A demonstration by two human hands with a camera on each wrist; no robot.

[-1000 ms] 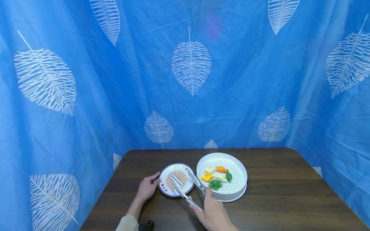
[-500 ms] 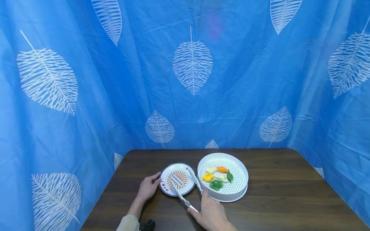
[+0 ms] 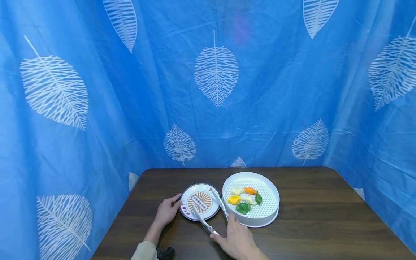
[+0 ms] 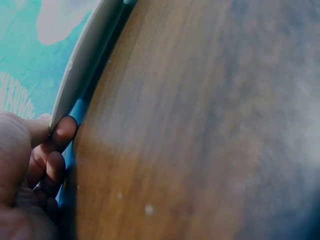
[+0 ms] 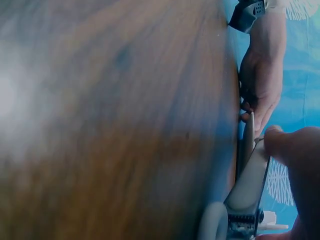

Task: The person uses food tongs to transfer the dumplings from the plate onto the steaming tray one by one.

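My left hand (image 3: 167, 210) pinches the left rim of a white patterned plate (image 3: 195, 192), thumb above and fingers below the rim (image 4: 75, 82). My right hand (image 3: 238, 240) holds a pair of tongs (image 3: 202, 220) at the handles, its arms spread wide over the plate with nothing between the tips. Whether the tips touch the plate I cannot tell. Right of the plate stands a round white steamer tray (image 3: 256, 219) with a perforated base. In it lie several small dumpling-like pieces: yellow (image 3: 234, 199), orange (image 3: 250, 190), pale (image 3: 237, 191) and green (image 3: 243, 208).
A dark brown wooden table (image 3: 312, 216) carries everything. Blue curtain (image 3: 253, 108) with white leaf prints hangs behind it and at both sides. A black device (image 3: 165, 253) is worn at the left wrist.
Plate, tray and hands shift slightly right together in the head view, as does the curtain. The tongs' arms and right hand shift very slightly; the left hand keeps its hold on the plate.
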